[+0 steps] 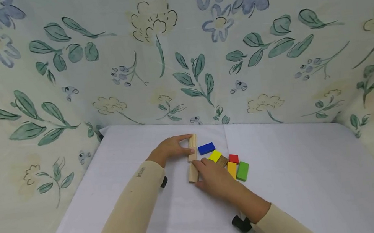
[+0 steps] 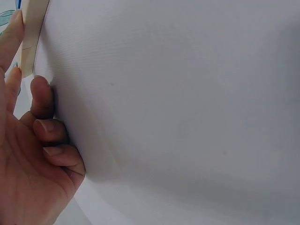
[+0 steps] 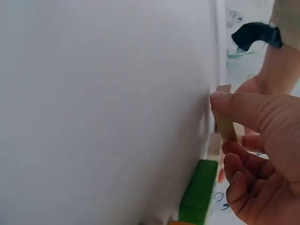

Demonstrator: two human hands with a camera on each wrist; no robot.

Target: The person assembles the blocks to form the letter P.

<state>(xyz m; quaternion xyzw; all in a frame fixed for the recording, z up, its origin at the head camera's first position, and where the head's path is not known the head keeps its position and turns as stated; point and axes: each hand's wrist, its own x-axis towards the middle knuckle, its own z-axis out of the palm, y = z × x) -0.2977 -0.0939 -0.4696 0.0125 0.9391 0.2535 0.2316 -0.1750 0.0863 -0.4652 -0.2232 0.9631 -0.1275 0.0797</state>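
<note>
row on worktop (image 1: 301, 180) looks nearly formed: far block (image 1: 193, 140) and middle block (image 1: 192, 157) end to end, near block (image 1: 192, 173) next in line, contact unclear. coloured blocks (image 1: 243, 171) outside row, to right. long axes point away from person, angled slightly right. right hand (image 1: 216, 178): grip clamped on near block's ends; left hand (image 1: 170, 148): thumb, forefinger apart, touching other two.

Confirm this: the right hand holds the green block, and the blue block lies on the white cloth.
No: the right hand holds a plain wooden block; the head view shows the green block to its right. The rest stands.
</note>
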